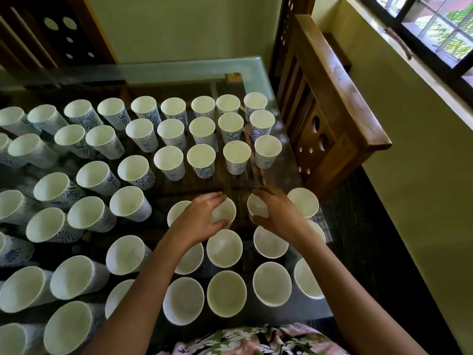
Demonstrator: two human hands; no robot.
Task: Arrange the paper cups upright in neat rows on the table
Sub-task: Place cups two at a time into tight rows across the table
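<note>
Several white paper cups with blue wave prints stand upright in rows on the glass table [258,73]. My left hand [198,217] grips the rim of one cup [226,211] near the middle of the table. My right hand [275,213] grips the cup beside it [257,206]. Both held cups stand in the same row, between a cup at the left [175,211] and one at the right edge [303,202]. A bare strip of glass [204,188] lies between this row and the far rows.
A wooden chair [330,103] stands against the table's right side. Another wooden chair back [53,34] is at the far left. A wall and window [440,29] are to the right. Cups reach the table's near and left edges.
</note>
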